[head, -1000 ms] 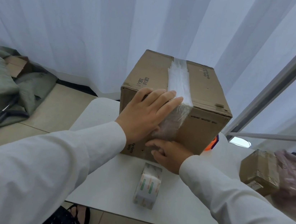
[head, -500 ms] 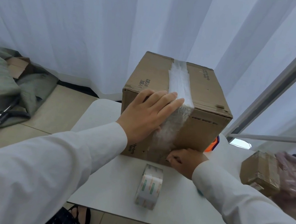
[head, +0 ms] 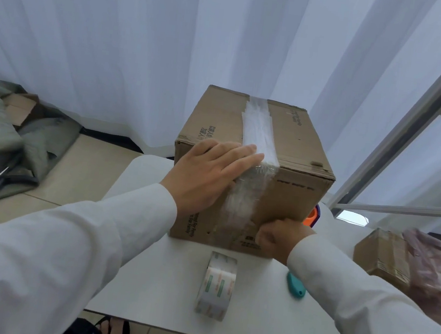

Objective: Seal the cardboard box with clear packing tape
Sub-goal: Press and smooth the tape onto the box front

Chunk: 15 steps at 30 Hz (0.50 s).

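A brown cardboard box (head: 299, 138) stands on a white table (head: 148, 278). Clear packing tape (head: 257, 132) runs along its top seam and down the near face. My left hand (head: 207, 176) lies flat with fingers apart on the box's near top edge, fingertips touching the tape. My right hand (head: 277, 236) is curled into a fist against the lower near face, just right of the tape strip; I cannot tell whether it pinches anything. A roll of clear tape (head: 215, 289) stands on edge on the table in front of the box.
A teal cutter (head: 294, 287) lies on the table under my right sleeve. An orange object (head: 311, 216) peeks from behind the box. A smaller taped box (head: 382, 252) and pink plastic bag (head: 436, 268) sit at right. Green fabric and metal poles lie on the floor at left.
My right hand slid rightward along the lower near face of the box and closed into a fist. My left hand stayed pressed on the box's top edge.
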Available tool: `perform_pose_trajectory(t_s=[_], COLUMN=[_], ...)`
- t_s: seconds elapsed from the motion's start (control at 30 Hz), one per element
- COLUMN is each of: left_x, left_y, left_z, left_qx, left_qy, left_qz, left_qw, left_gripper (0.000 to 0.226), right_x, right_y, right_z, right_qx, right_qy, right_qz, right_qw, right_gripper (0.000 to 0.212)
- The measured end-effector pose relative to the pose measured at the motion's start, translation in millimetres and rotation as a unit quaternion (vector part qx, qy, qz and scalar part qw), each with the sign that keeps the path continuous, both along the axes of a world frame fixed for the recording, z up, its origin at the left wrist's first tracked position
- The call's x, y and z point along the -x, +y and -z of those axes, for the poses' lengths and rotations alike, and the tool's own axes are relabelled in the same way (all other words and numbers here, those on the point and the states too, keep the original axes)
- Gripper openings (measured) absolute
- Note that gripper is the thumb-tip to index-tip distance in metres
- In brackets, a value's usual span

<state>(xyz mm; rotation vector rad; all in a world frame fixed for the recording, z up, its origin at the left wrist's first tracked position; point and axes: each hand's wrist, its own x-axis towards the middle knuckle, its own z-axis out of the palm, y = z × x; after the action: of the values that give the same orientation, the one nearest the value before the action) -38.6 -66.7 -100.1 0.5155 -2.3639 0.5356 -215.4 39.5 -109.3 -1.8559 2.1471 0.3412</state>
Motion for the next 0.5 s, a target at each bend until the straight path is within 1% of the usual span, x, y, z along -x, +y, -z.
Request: perform_pose_trajectory(t_s=[0.03,0.07,0.1,0.13,0.17,0.2,0.23,0.27,0.3,0.33,0.37,0.4,0.5], left_x=[0,-1,0,0,1,2,3,5,6,8,9,10,10], left_y=[-1,-1,0,1,1,2,2,2,2,3,2,2,-1], left_z=[-1,-1,-2,-3,-3,-3,-2,-2,-2,-2,-3,-4,-6], left_qx=[-0.002,-0.007,-0.011,-0.012,-0.011,-0.009,-0.005,0.002,0.009,0.012,0.011,0.008,-0.01], left_qy=[0.004,0.01,0.015,0.018,0.018,0.013,0.008,0.002,0.0,0.003,0.008,0.014,0.029], left_qz=[0.003,0.006,0.008,0.006,0.001,-0.005,-0.014,-0.024,-0.033,-0.037,-0.036,-0.031,-0.01], left_qw=[1.0,1.0,1.0,1.0,1.0,1.0,1.0,1.0,0.999,0.999,0.999,0.999,0.999], left_gripper=[0.067,0.064,0.06,0.06,0.066,0.076,0.084,0.089,0.091,0.091,0.09,0.088,0.082], right_x=[-1,-6,-11,-14,-15,-14,-12,-9,-7,-6,-5,-4,-2], right_y=[2,4,7,8,6,3,-1,-6,-9,-11,-12,-14,-19], right_z=[-6,-15,-25,-35,-42,-47,-50,-50,-47,-41,-34,-26,-21], right_qx=[0.06,0.158,0.288,0.415,0.507,0.554,0.559,0.531,0.49,0.452,0.428,0.418,0.445], right_qy=[-0.035,-0.079,-0.112,-0.114,-0.088,-0.051,-0.017,0.011,0.031,0.046,0.067,0.088,0.113], right_qz=[-0.022,-0.053,-0.086,-0.105,-0.104,-0.087,-0.069,-0.059,-0.05,-0.043,-0.042,-0.047,-0.047], right_qw=[0.997,0.983,0.947,0.896,0.851,0.826,0.826,0.845,0.87,0.89,0.9,0.903,0.887], right_gripper=[0.022,0.019,0.017,0.015,0.016,0.029,0.052,0.077,0.097,0.107,0.11,0.108,0.094])
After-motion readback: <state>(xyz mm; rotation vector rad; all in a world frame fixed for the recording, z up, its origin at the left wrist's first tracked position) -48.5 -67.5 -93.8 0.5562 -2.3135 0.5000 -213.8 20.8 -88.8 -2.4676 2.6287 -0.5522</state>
